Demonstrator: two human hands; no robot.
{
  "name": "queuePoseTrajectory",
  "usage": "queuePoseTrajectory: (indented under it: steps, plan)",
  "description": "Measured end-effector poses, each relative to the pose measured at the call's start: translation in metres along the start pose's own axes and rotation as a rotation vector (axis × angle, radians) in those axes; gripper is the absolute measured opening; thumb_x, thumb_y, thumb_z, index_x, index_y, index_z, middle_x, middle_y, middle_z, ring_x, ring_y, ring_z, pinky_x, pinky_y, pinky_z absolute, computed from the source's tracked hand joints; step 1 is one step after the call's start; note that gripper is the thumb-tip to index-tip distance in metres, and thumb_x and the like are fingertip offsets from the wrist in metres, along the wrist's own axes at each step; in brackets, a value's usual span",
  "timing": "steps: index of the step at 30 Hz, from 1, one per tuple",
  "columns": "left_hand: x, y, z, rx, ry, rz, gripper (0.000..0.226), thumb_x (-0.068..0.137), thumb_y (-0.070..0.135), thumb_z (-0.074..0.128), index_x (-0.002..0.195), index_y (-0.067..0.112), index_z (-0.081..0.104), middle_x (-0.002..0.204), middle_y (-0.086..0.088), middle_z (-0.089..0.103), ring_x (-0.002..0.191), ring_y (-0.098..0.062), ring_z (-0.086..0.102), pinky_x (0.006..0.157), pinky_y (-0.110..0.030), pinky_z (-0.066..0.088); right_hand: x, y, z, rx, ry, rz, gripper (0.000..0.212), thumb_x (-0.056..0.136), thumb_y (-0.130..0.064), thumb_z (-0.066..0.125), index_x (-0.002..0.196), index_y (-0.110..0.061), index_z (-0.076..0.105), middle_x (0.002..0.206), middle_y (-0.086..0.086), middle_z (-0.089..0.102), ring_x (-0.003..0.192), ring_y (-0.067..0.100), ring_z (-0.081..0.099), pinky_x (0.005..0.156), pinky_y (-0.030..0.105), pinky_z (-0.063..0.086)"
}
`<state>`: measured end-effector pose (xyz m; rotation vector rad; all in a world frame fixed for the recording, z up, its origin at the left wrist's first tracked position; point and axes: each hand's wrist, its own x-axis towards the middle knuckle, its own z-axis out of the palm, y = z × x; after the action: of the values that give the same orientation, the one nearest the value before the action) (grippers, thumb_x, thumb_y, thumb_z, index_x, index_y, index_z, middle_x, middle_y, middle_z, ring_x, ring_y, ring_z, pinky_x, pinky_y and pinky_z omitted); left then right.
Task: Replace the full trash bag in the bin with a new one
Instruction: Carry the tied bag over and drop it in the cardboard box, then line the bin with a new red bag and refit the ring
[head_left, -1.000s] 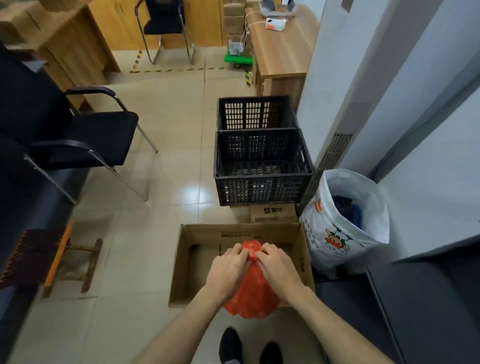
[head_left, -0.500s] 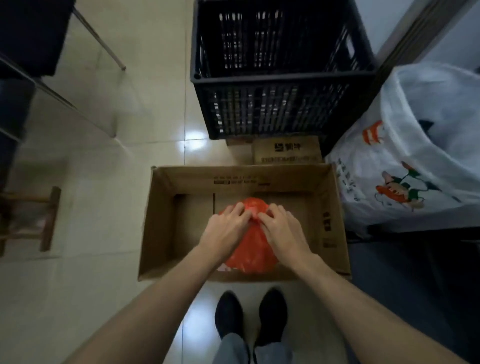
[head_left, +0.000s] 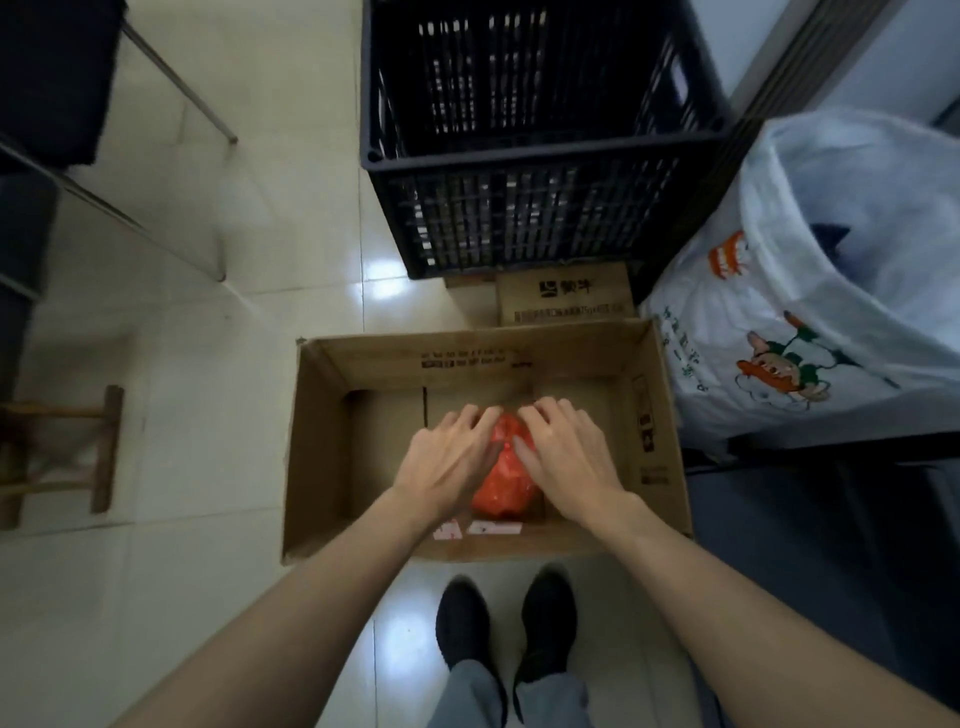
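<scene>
A red plastic bag (head_left: 503, 486), bunched and full, rests on the floor of an open cardboard box (head_left: 467, 354) at my feet. My left hand (head_left: 448, 460) lies over the bag's left side and my right hand (head_left: 567, 457) over its right side. On both hands the fingers are spread and stretched forward, with nothing pinched between them. The hands hide the top of the bag. A white plastic bag (head_left: 779, 338) with a cartoon print stands open to the right of the box, with dark items inside it.
A black slatted crate (head_left: 519, 156) stands just beyond the box, with a small printed carton (head_left: 563, 293) wedged under it. Metal chair legs (head_left: 174, 98) and a wooden stool (head_left: 62, 452) are on the left. A dark surface (head_left: 831, 519) fills the right. My shoes (head_left: 462, 621) touch the box's near wall.
The bag went down from above the box's near edge to its floor. My fingers, pinched on the bag's top before, have now spread apart. The view tilted down and closer.
</scene>
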<state>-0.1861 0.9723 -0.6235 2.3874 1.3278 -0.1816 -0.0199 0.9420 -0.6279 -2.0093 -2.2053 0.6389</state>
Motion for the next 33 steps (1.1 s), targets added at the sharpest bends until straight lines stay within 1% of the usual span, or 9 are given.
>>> queuePoseTrajectory:
  steps: [5,7,9,12,16,18,23,27,33]
  plan:
    - [-0.008,0.037,-0.098,0.040,0.047,-0.015,0.026,0.102,0.044,0.033,0.115,0.025,0.045,0.112,0.005,0.053,0.084,-0.007,0.052,0.058,-0.019,0.038,-0.019,-0.022,-0.100,-0.013,0.068,0.027,0.028,0.098,-0.039,0.037,0.107,-0.024,0.059,0.107,-0.005,0.059,0.093,0.010,0.053,0.083,0.025,0.047]
    - [-0.007,0.061,-0.151,0.028,0.107,-0.029,0.024,0.102,0.044,0.033,0.108,0.025,0.046,0.108,0.006,0.053,0.084,-0.007,0.052,0.059,-0.020,0.037,-0.024,-0.032,-0.155,-0.026,0.116,0.066,0.034,0.097,-0.041,0.032,0.101,-0.023,0.061,0.102,-0.004,0.059,0.092,0.012,0.054,0.081,0.028,0.049]
    - [-0.005,0.087,-0.206,0.016,0.192,-0.016,0.025,0.102,0.043,0.035,0.103,0.023,0.049,0.104,0.004,0.055,0.083,-0.012,0.055,0.060,-0.026,0.041,-0.030,-0.039,-0.211,-0.062,0.186,0.100,0.040,0.094,-0.041,0.032,0.093,-0.018,0.064,0.094,0.001,0.062,0.088,0.019,0.059,0.076,0.035,0.052]
    - [-0.003,0.128,-0.285,0.037,0.272,0.063,0.031,0.100,0.041,0.037,0.097,0.015,0.053,0.098,-0.003,0.057,0.091,-0.024,0.059,0.065,-0.042,0.052,-0.040,-0.048,-0.294,-0.051,0.259,0.142,0.032,0.093,-0.032,0.045,0.085,-0.009,0.066,0.088,0.010,0.064,0.086,0.029,0.061,0.073,0.041,0.050]
    - [0.003,0.172,-0.371,0.170,0.396,0.193,0.031,0.101,0.039,0.038,0.094,0.014,0.054,0.096,-0.004,0.058,0.092,-0.025,0.059,0.054,-0.037,0.041,-0.054,-0.055,-0.390,-0.051,0.355,0.167,0.031,0.097,-0.031,0.046,0.088,-0.008,0.064,0.092,0.010,0.064,0.090,0.029,0.058,0.077,0.042,0.046]
    - [0.004,0.190,-0.402,0.210,0.441,0.287,0.029,0.101,0.037,0.038,0.092,0.014,0.054,0.093,-0.004,0.057,0.089,-0.025,0.059,0.053,-0.037,0.042,-0.066,-0.054,-0.426,-0.061,0.420,0.191,0.033,0.098,-0.033,0.046,0.088,-0.008,0.064,0.092,0.010,0.064,0.090,0.028,0.058,0.077,0.041,0.046]
    - [0.007,0.232,-0.452,0.220,0.520,0.479,0.031,0.099,0.038,0.040,0.088,0.014,0.057,0.086,-0.003,0.058,0.084,-0.025,0.059,0.055,-0.041,0.051,-0.109,-0.054,-0.479,-0.110,0.568,0.329,0.034,0.097,-0.037,0.045,0.089,-0.011,0.065,0.092,0.008,0.065,0.088,0.026,0.060,0.075,0.039,0.048]
    - [0.003,0.269,-0.468,0.213,0.530,0.680,0.031,0.095,0.036,0.048,0.075,0.014,0.054,0.076,-0.006,0.059,0.076,-0.028,0.061,0.050,-0.036,0.041,-0.156,-0.057,-0.494,-0.195,0.654,0.507,0.037,0.095,-0.039,0.047,0.089,-0.009,0.068,0.090,0.010,0.066,0.088,0.029,0.062,0.079,0.044,0.051]
    - [-0.022,0.341,-0.452,0.112,0.439,0.997,0.033,0.096,0.038,0.045,0.082,0.013,0.061,0.083,-0.004,0.063,0.083,-0.026,0.062,0.060,-0.038,0.047,-0.250,-0.071,-0.487,-0.268,0.712,0.833,0.037,0.093,-0.039,0.049,0.082,-0.009,0.067,0.086,0.010,0.066,0.087,0.030,0.060,0.081,0.040,0.047]
